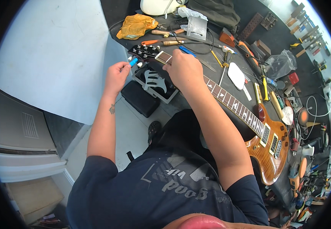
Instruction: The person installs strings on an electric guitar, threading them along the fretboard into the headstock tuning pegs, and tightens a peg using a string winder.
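Note:
An electric guitar with a glossy amber-brown body (pixel 268 168) lies across the bench, its neck (pixel 236 107) running up to the left. My left hand (pixel 116 78) pinches a short blue cylindrical tool (pixel 134 62) beside the tuning pegs of the dark headstock (pixel 144 51). Over the first frets, near the nut, my right hand (pixel 186 68) rests with its fingers curled. Its fingertips are hidden, so whether they grip a string or the neck does not show.
Below the headstock, a tray (pixel 167 100) holds a grey fork-shaped piece (pixel 155 81); a black case (pixel 140 97) sits beside it. Beyond the neck lie a yellow cloth (pixel 137 26), a screwdriver (pixel 226 61) and a white oval plate (pixel 236 76). Many tools crowd the right side.

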Demonstrator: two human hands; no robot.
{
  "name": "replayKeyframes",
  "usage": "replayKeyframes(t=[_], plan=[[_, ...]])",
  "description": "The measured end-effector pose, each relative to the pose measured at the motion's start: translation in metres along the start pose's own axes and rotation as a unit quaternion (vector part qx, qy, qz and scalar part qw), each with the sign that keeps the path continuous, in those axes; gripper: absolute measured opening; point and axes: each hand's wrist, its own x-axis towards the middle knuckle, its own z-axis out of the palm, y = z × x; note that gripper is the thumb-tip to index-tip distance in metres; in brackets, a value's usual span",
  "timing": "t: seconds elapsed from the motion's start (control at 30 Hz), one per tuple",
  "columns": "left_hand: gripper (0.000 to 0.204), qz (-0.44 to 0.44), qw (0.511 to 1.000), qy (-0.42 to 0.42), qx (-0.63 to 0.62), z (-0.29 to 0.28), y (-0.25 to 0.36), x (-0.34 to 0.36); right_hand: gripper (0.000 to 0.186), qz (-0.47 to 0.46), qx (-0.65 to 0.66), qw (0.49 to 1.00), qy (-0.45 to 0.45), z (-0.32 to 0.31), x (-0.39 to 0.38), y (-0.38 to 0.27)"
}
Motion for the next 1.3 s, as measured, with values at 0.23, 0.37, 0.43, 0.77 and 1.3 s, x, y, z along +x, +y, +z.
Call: replayKeyframes(t=[0.23,0.37,0.43,0.77,1.3], plan=[[0.026,0.028,0.999,0.027,0.029,0.003,-0.006,-0.007,0.04,0.0,-0.01,1.0,-0.022,-0.001,0.003,-0.004],[0.029,0.075,0.988,0.032,0.13,0.005,0.005,-0.013,0.035,-0.027,-0.019,0.999,-0.002,0.003,0.006,-0.007],[0.029,0.064,0.986,0.033,0.15,0.004,0.012,-0.015,0.034,-0.052,-0.019,0.998,0.012,0.006,0.01,-0.008],[0.02,0.031,0.902,-0.029,0.43,-0.003,0.054,-0.023,0.034,-0.04,-0.012,0.999,-0.028,0.007,0.016,-0.013],[0.03,0.444,0.811,-0.07,0.376,-0.01,0.028,0.073,0.038,-0.032,0.024,0.998,-0.042,0.002,0.013,-0.007]])
